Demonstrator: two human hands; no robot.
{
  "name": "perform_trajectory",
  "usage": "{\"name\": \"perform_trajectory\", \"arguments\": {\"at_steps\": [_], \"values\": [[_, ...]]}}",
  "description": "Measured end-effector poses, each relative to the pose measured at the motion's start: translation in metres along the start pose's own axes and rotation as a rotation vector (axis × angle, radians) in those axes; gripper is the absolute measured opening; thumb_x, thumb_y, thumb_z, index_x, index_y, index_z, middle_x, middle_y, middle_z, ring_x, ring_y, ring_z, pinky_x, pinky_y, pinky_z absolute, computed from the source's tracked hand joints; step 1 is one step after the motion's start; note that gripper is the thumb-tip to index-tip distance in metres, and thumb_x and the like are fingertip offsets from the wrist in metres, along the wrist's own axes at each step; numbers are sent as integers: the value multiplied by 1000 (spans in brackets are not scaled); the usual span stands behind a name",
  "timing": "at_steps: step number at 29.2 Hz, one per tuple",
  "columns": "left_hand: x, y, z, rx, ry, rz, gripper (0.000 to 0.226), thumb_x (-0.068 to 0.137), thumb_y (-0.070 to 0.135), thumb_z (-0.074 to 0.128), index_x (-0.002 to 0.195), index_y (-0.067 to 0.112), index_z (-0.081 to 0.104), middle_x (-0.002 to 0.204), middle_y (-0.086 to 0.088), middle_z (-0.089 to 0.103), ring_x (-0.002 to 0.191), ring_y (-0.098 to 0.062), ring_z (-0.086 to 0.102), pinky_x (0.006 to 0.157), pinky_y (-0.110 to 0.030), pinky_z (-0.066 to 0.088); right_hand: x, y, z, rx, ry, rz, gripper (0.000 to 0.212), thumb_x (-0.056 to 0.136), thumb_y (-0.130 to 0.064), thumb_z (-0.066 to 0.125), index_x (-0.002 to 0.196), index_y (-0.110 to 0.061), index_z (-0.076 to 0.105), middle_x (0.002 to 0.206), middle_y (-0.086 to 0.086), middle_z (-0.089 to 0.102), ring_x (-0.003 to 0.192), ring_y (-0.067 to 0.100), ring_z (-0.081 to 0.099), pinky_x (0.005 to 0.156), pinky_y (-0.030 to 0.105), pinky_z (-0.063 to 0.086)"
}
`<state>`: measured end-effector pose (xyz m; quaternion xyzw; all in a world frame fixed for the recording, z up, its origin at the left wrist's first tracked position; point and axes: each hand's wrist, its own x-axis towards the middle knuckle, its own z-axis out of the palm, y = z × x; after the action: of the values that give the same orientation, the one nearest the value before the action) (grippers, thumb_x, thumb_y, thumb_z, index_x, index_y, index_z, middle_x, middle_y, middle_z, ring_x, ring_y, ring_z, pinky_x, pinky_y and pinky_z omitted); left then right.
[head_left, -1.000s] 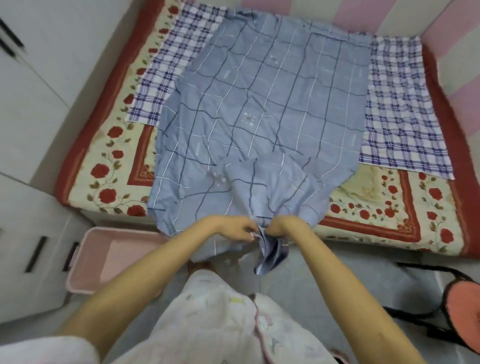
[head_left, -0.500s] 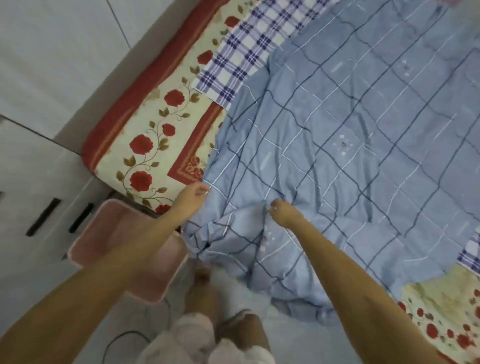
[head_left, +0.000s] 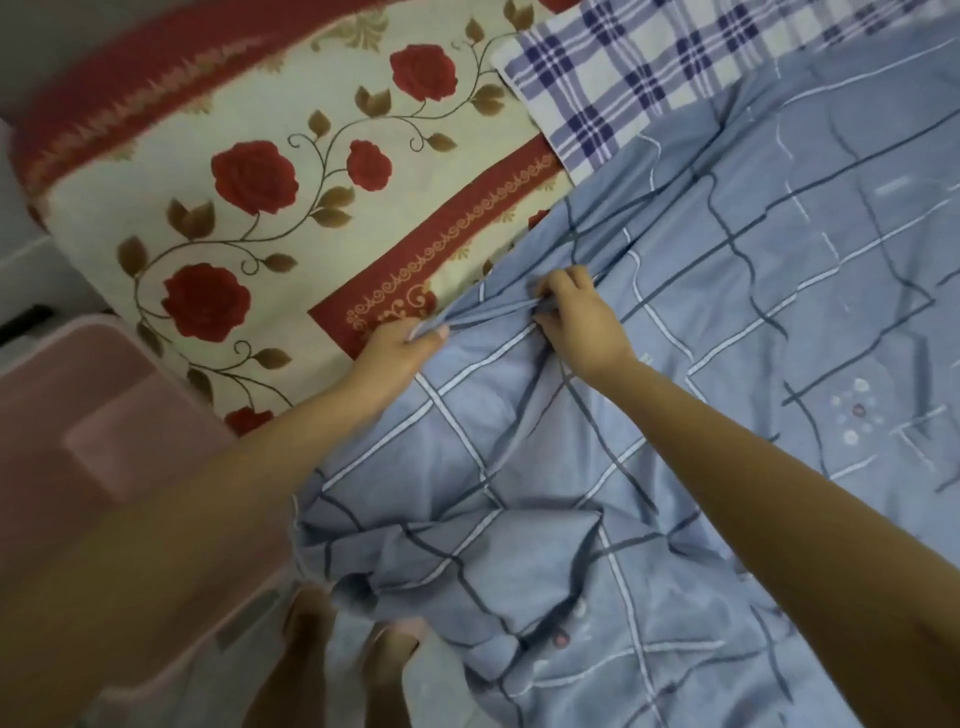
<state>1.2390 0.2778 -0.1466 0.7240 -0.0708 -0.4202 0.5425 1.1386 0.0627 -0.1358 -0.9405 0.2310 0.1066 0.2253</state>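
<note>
A light blue sheet with a dark and white grid lies spread over the bed, and its near end hangs crumpled off the edge toward the floor. My left hand pinches the sheet's left edge where it meets the rose-patterned bedcover. My right hand grips a bunched fold of the same edge a short way to the right. The stretch of cloth between the two hands is pulled into a ridge.
The bedcover is cream with red roses and a red border. A purple-and-white plaid cloth lies at the top, partly under the blue sheet. A pink plastic bin stands on the floor at the left, beside my bare feet.
Both hands have moved up the sheet's left edge from the near hem and now hold it close together. My head has leaned in nearer to the bed.
</note>
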Motion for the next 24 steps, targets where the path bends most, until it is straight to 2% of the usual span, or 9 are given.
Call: {"name": "perform_trajectory", "arguments": {"at_steps": [3, 6, 9, 11, 14, 17, 19, 21, 24], "values": [[27, 26, -59, 31, 457, 52, 26, 96, 25, 46, 72, 15, 52, 75, -4, 55, 71, -17, 51, 64, -27, 42, 6, -10, 0, 63, 39, 47, 31, 89, -4, 53, 120, -5, 47, 127, 11, 36, 80, 22, 49, 69, 25, 35], [54, 26, -95, 218, 614, 124, 35, 91, 13, 47, 59, 20, 36, 62, 2, 38, 59, -10, 38, 57, -24, 34, 18, -10, 10, 11, -30, 55, 26, 91, -6, 53, 117, -2, 53, 126, 16, 42, 95, 33, 55, 81, 31, 40], [65, 9, -102, 367, 641, 144, 29, 90, 13, 50, 64, 16, 39, 62, 4, 39, 61, -13, 38, 58, -25, 31, 25, -10, 18, -59, -102, 18, 22, 90, -6, 55, 111, -3, 58, 122, 18, 47, 104, 37, 52, 91, 38, 41], [63, 5, -100, 418, 641, 124, 15, 93, 22, 52, 83, 11, 48, 76, -1, 48, 72, -17, 45, 62, -26, 34, 28, -10, 15, -60, -107, 17, 22, 89, -6, 56, 111, -4, 58, 121, 17, 48, 103, 36, 52, 91, 41, 43], [44, -3, -93, 361, 588, 50, 30, 91, 34, 56, 104, 9, 46, 94, -3, 52, 82, -19, 51, 68, -28, 38, 32, -19, 12, 22, -183, -26, 23, 83, -3, 60, 105, -5, 57, 107, 11, 52, 90, 28, 56, 86, 39, 46], [4, -22, -88, 286, 510, -69, 42, 85, 35, 65, 111, 7, 47, 97, 2, 55, 86, -15, 54, 66, -26, 40, 27, -48, 17, 97, -432, -65, 24, 77, -9, 68, 93, -16, 52, 89, -2, 50, 79, 18, 51, 76, 29, 42], [-19, -33, -80, 160, 439, -123, 33, 87, 29, 65, 108, 9, 50, 92, 6, 56, 85, -11, 53, 60, -14, 41, 21, -62, 23, 2, -548, -129, 27, 78, -13, 69, 100, -16, 54, 98, 0, 51, 85, 18, 53, 76, 22, 37], [-34, -41, -75, 60, 359, -124, 6, 92, 16, 58, 95, 11, 58, 83, 10, 55, 78, -7, 51, 53, -2, 38, 16, -72, 31, -103, -574, -173, 32, 84, -15, 65, 114, -10, 56, 107, 4, 56, 97, 21, 55, 76, 19, 33], [-42, -38, -86, 107, 381, -35, 17, 99, 10, 42, 105, 9, 58, 84, 6, 56, 76, -6, 50, 57, 3, 34, 16, -79, 39, -105, -581, -168, 28, 88, -12, 59, 116, -7, 59, 111, 12, 63, 104, 28, 57, 75, 20, 32]]}}
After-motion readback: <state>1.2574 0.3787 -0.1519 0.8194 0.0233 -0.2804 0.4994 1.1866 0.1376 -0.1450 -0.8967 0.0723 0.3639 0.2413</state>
